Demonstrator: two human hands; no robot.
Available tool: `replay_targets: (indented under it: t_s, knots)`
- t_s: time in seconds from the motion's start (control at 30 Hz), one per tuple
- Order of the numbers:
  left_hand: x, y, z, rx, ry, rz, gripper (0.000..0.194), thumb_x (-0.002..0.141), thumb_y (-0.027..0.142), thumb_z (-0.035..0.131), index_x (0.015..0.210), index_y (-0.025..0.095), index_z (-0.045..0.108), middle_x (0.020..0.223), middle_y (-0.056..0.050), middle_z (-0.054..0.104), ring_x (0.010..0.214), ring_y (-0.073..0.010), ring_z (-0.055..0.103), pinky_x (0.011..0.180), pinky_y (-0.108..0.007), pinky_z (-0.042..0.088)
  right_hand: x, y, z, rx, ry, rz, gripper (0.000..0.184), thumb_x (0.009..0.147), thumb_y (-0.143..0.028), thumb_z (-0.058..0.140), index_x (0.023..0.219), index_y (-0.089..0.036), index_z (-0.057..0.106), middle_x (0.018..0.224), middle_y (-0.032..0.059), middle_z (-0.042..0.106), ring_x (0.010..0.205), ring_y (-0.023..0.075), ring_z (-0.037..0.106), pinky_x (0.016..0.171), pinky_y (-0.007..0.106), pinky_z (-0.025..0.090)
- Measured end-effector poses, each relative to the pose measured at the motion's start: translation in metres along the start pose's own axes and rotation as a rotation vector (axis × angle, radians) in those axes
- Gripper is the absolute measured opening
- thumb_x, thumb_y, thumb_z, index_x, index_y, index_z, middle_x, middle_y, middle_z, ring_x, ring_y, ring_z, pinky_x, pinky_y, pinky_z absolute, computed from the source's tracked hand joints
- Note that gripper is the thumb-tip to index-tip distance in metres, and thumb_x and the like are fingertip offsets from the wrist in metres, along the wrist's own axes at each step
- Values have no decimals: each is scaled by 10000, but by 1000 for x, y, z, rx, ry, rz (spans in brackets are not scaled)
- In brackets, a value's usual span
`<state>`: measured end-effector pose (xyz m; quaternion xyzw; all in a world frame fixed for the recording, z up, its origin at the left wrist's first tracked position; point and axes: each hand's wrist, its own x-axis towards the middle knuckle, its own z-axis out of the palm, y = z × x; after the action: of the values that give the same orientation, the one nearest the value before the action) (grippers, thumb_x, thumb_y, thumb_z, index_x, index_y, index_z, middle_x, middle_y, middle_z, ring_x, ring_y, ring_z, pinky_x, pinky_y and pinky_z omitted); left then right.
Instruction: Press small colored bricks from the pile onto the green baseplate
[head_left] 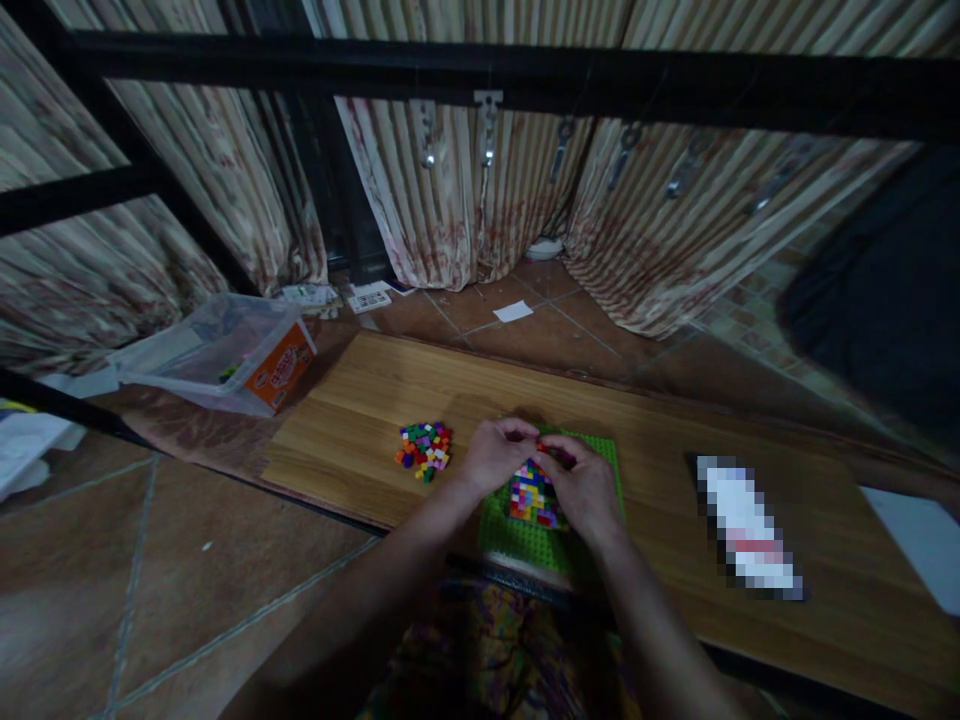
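Observation:
A green studded baseplate [499, 535] lies on the wooden table before me, with a block of many-coloured toy bricks [531, 495] built up on it. Both hands meet at the far edge of that block. My left hand [499, 455] has its fingers closed there, and my right hand [585, 485] curls in from the other side. A small red brick [540, 447] shows between the fingertips; which hand grips it more is hard to see. Left of the baseplate, a heap of loose bricks [425, 447] in mixed colours rests on the wood.
The low wooden table [337, 410] runs left to right. At its left end a clear plastic box [225, 350] with an orange label stands on the floor. A blurred-out white object [750, 530] lies on the right. Striped curtains [480, 200] hang behind a dark metal bar [450, 65].

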<state>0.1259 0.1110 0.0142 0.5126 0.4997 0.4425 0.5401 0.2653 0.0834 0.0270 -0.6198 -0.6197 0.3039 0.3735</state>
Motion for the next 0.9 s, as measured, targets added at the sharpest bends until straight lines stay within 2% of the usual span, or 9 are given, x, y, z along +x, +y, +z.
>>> replay_targets:
  t_s: [0.13, 0.3, 0.47, 0.6, 0.73, 0.8, 0.9]
  knots:
    - [-3, 0, 0, 96, -14, 39, 218, 712, 116, 579, 861, 149, 734, 755, -18, 717, 657, -123, 620, 626, -218, 496, 0, 3, 1, -1, 1, 5, 265, 744, -425, 598, 889, -231, 703, 913, 41, 698, 816, 205, 626, 773, 340, 469]
    - [-10, -1, 3, 156, 25, 102, 237, 750, 130, 560, 912, 159, 730, 836, -35, 730, 768, -150, 653, 721, -245, 523, -1, 5, -1, 21, -2, -13, 304, 739, -435, 595, 927, -222, 703, 942, 60, 708, 863, 221, 639, 804, 363, 476]
    - [-23, -3, -5, 75, 41, 120, 255, 837, 210, 523, 1027, 169, 689, 990, -50, 726, 871, -159, 663, 804, -267, 528, -11, 2, -13, 5, 117, -39, 321, 766, -438, 577, 951, -208, 704, 986, 79, 703, 906, 226, 633, 844, 375, 463]
    - [-41, 0, -24, 44, 138, 171, 246, 859, 239, 502, 1011, 157, 678, 1039, -73, 712, 961, -184, 649, 882, -307, 506, -25, -5, -17, 58, 175, -51, 307, 813, -440, 551, 933, -198, 696, 967, 77, 698, 896, 220, 632, 839, 380, 463]
    - [-72, -3, -55, 45, 239, 171, 199, 825, 219, 523, 933, 164, 680, 974, -66, 717, 933, -183, 650, 881, -302, 497, -44, -22, -7, 82, 177, -94, 260, 847, -409, 533, 930, -224, 694, 986, 66, 687, 925, 215, 619, 841, 382, 464]
    - [-90, -9, -71, 70, 320, 156, 173, 819, 230, 535, 901, 171, 675, 942, -58, 714, 909, -183, 649, 860, -296, 498, -55, -34, 6, 62, 128, -154, 224, 860, -380, 527, 932, -244, 690, 998, 55, 684, 949, 211, 612, 856, 375, 462]
    - [-112, -18, -93, 148, 443, 125, 159, 812, 214, 528, 881, 178, 666, 900, -45, 702, 862, -176, 641, 817, -286, 497, -68, -48, 32, -15, -36, -270, 191, 878, -315, 508, 937, -254, 679, 951, 38, 684, 922, 198, 614, 842, 346, 466]
